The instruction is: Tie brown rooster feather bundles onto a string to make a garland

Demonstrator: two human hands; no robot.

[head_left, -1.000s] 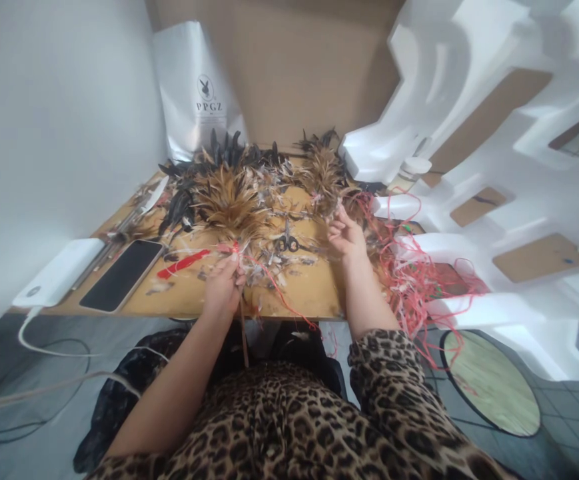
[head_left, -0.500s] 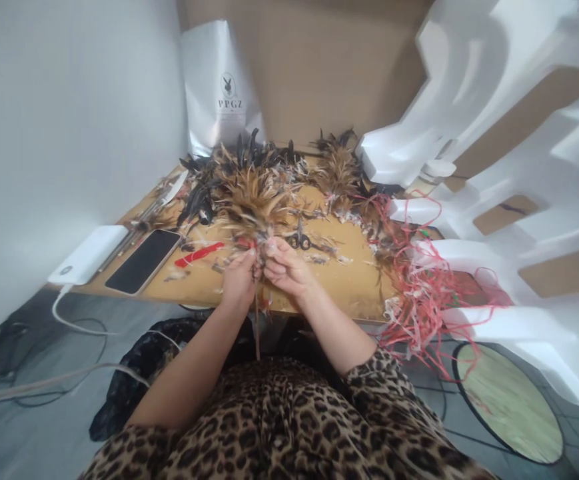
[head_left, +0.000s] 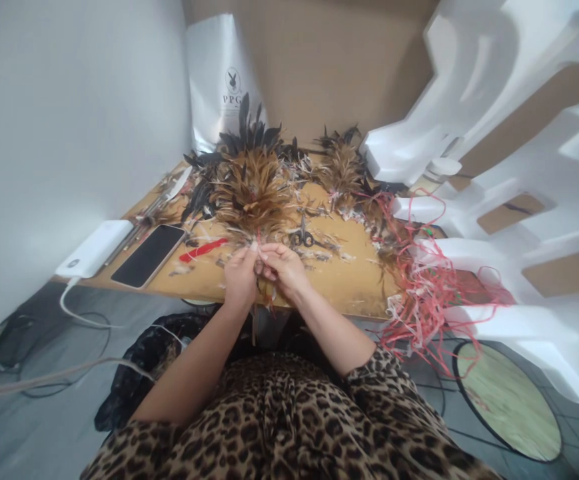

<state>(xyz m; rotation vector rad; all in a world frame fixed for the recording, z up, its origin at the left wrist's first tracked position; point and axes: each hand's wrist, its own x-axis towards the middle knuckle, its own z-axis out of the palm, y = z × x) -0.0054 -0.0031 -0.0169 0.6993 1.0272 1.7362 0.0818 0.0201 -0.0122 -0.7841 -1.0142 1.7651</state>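
Observation:
A feather duster [head_left: 254,190], its brown and black plumes fanned away from me, lies over the table with its thin stick toward my body. Around the base of its feathers my left hand [head_left: 240,277] is closed, thumb up. My right hand [head_left: 283,269] meets it there, thumb and forefinger pinched together. A thin red string [head_left: 259,235] shows just above the touching fingertips. Exactly how each finger grips is partly hidden. Black-handled scissors [head_left: 304,235] lie right of the feathers, and a flat red strip [head_left: 203,250] is to the left.
A phone [head_left: 148,256] and a white power bank [head_left: 94,248] with a cable sit on the left. Loose feathers [head_left: 342,167] cover the back. Tangled red string [head_left: 426,293] hangs over white foam [head_left: 489,317] at right. A silver bag [head_left: 224,80] stands behind.
The feather duster's plumes now stand higher and fuller, with black feathers reaching up over the bag. My right hand has turned, its fingertips joining my left thumb at a red string.

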